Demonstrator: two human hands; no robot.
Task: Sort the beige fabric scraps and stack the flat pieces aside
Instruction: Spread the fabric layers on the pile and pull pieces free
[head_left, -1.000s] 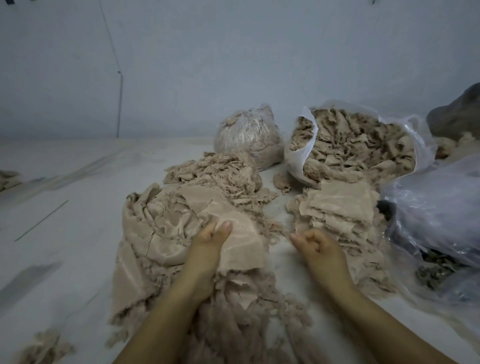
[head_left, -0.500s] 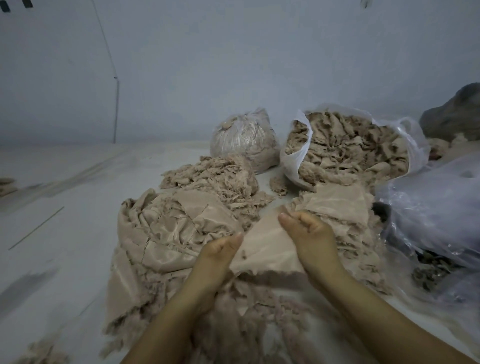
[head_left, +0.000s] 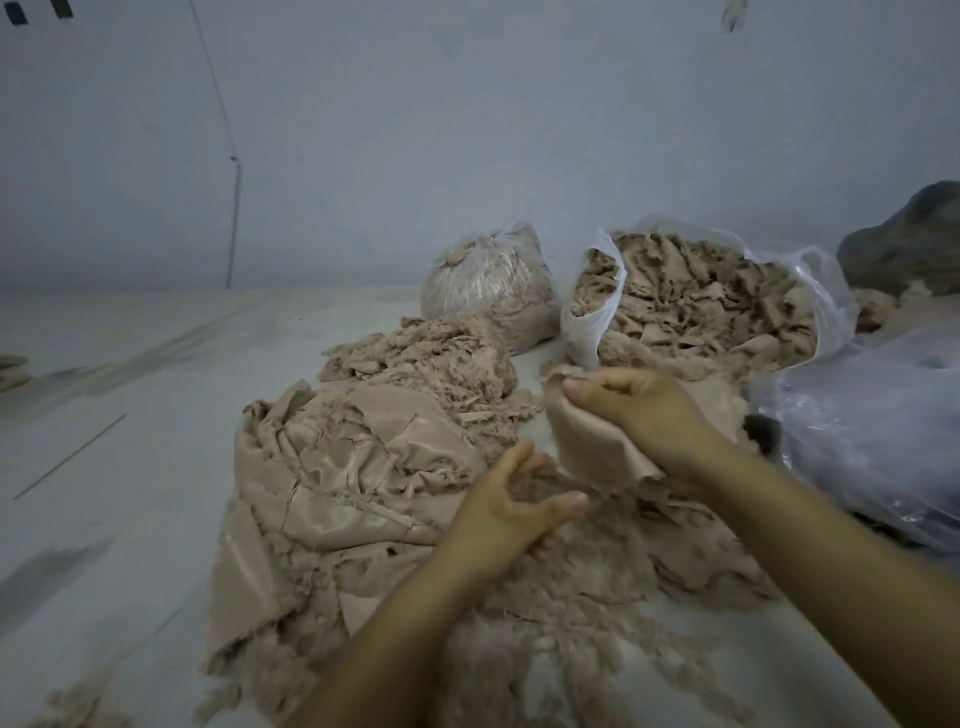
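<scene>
Pinched at its upper edge by the right hand (head_left: 631, 415), a flat beige piece (head_left: 587, 447) hangs right of centre in the frame, fingers and thumb curled onto the cloth. Its long axis runs from upper left down to lower right, the loose lower end trailing over the frayed scraps (head_left: 571, 597) beneath. Lifting it by one edge probably lets it fall smooth, so it can go flat onto the stack (head_left: 722, 395), which seems to lie just behind the hand, mostly hidden. The left hand (head_left: 511, 506) sits lower, at centre, fingers relaxed and apart, holding nothing, near the crumpled heap (head_left: 353, 467), likely ready to steady or pick.
</scene>
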